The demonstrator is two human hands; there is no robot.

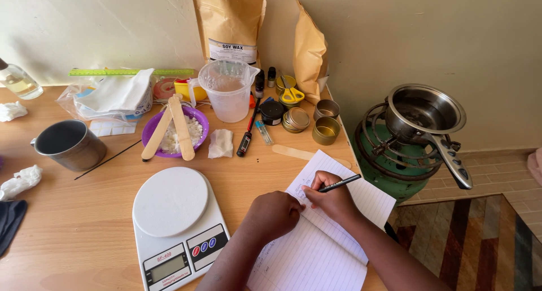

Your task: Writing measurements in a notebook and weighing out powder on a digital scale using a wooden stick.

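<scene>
My right hand (333, 198) grips a black pen (340, 183) with its tip on an open lined notebook (327, 246) at the table's front right. My left hand (275, 213) rests as a closed fist on the notebook's left edge, holding the page flat. A white digital kitchen scale (172, 217) sits just left of my left hand. A wooden stick (293, 152) lies above the notebook.
On the wooden table (73, 229): a purple bowl of white flakes (174, 132) with two wooden sticks across it, a plastic jug (228, 90), a metal mug (69, 145), small tins (326, 130), a black thermometer (247, 134), yellow scissors (291, 93), two brown bags (228, 23). A green gas stove with a pot (420, 113) stands right of the table.
</scene>
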